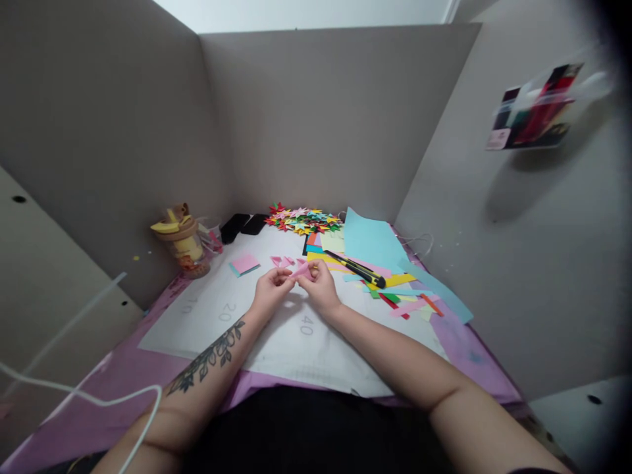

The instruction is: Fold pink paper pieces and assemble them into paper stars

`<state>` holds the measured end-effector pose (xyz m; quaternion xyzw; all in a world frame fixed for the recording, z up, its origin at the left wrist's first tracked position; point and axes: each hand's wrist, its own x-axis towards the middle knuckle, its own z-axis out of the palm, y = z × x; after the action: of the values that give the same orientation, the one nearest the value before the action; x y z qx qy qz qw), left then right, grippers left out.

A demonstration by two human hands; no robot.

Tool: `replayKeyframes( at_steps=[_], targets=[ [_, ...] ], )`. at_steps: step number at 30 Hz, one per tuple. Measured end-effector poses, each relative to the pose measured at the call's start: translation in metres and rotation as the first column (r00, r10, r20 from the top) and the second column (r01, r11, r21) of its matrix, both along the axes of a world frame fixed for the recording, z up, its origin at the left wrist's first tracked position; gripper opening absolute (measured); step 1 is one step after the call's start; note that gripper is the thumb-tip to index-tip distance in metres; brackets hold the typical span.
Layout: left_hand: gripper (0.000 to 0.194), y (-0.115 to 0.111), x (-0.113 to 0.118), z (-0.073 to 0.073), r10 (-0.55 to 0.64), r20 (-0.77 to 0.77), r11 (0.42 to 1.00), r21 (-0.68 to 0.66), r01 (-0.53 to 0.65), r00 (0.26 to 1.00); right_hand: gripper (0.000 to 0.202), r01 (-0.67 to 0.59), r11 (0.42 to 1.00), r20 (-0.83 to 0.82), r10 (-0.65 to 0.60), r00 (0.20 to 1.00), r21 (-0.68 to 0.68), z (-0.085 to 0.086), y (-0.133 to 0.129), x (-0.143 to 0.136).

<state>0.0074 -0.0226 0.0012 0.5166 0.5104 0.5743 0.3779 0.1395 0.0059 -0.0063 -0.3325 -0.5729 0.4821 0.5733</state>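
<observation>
A small pink folded paper [300,270] is pinched between the fingertips of my left hand [272,287] and my right hand [320,287], above the white sheet [276,352]. Just beyond my fingers lie a few small pink folded pieces [282,261]. A pink square stack [245,264] with a bluish edge rests to the left. To the right, a yellow and black cutter [363,271] lies across colored paper strips [395,293]. Behind the hands is a pile of multicolored paper stars [303,220].
A yellow-lidded cup [182,243] stands at the left, near two black flat objects [241,226]. Light blue paper [372,242] lies at the back right. Grey partitions [326,118] enclose the table. A white cable [99,400] crosses my left forearm.
</observation>
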Motion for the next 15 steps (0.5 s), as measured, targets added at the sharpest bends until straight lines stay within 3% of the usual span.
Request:
replayKeyframes(
  at_steps=[9, 15],
  targets=[
    [0.034, 0.003, -0.013, -0.001, 0.022, 0.011, 1.0, 0.014, -0.022, 1.0, 0.031, 0.103, 0.994, 0.041, -0.101, 0.994, -0.048, -0.001, 0.009, 0.008],
    [0.017, -0.001, -0.006, 0.001, -0.02, -0.166, 0.997, 0.065, 0.031, 0.986, 0.029, 0.039, 0.999, 0.088, -0.039, 0.995, 0.0, 0.002, -0.002, 0.003]
  ],
)
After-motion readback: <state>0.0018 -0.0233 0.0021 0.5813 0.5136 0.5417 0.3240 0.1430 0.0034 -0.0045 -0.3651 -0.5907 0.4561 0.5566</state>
